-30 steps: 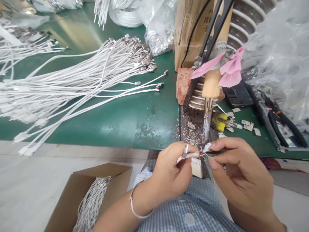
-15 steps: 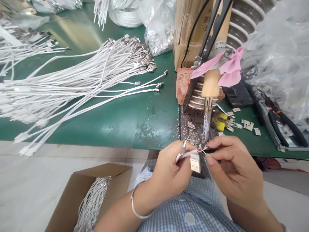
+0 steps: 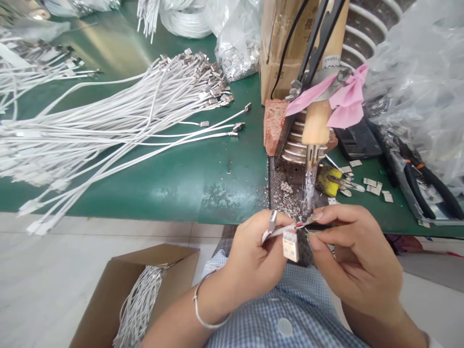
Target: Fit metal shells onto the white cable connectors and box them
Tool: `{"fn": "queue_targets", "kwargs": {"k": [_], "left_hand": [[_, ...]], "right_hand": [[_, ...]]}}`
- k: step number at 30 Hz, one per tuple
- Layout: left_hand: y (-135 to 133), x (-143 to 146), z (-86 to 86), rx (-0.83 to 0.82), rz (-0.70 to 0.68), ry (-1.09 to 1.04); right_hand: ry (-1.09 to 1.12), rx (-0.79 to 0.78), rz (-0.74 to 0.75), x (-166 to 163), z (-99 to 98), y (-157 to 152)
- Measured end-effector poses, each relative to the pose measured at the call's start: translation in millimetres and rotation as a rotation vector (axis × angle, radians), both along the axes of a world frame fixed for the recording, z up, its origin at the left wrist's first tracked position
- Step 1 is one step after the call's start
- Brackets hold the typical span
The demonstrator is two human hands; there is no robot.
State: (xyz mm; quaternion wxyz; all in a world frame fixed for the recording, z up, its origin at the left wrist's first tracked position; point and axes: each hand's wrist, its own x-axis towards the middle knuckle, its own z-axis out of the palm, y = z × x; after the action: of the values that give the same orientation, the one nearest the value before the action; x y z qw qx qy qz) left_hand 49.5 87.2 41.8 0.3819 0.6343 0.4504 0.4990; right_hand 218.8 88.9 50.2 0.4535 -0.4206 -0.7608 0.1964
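My left hand [image 3: 253, 258] is closed around a thin white cable [image 3: 279, 233] whose stripped red and other wires point right. A metal USB plug [image 3: 291, 246] hangs below those fingers, and a second metal connector [image 3: 272, 221] sticks up above them. My right hand [image 3: 353, 258] pinches a small part at the wire ends [image 3: 303, 224], fingertip to thumb. Both hands sit just below the tip of a fixed soldering iron [image 3: 310, 181] with a wooden handle [image 3: 316, 123].
A large pile of white cables with metal plugs [image 3: 119, 121] covers the green table [image 3: 188, 183]. A cardboard box of cables [image 3: 134, 299] stands at lower left. Loose metal shells [image 3: 371, 186], a yellow sponge [image 3: 328, 181], black pliers [image 3: 427, 181], a brick [image 3: 273, 125] and plastic bags [image 3: 420, 82] lie to the right.
Both hands have risen slightly toward the iron tip, and the right fingers have closed tighter on the wire ends. The hanging USB plug shifted a little left.
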Motion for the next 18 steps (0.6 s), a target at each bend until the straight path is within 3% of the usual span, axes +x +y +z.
{"fn": "queue_targets", "kwargs": {"k": [18], "left_hand": [[-6.2,-5.6,-3.4,-0.075,-0.042,-0.004]], "right_hand": [[0.004,-0.039,-0.077,0.5,1.3,-6.7]]}}
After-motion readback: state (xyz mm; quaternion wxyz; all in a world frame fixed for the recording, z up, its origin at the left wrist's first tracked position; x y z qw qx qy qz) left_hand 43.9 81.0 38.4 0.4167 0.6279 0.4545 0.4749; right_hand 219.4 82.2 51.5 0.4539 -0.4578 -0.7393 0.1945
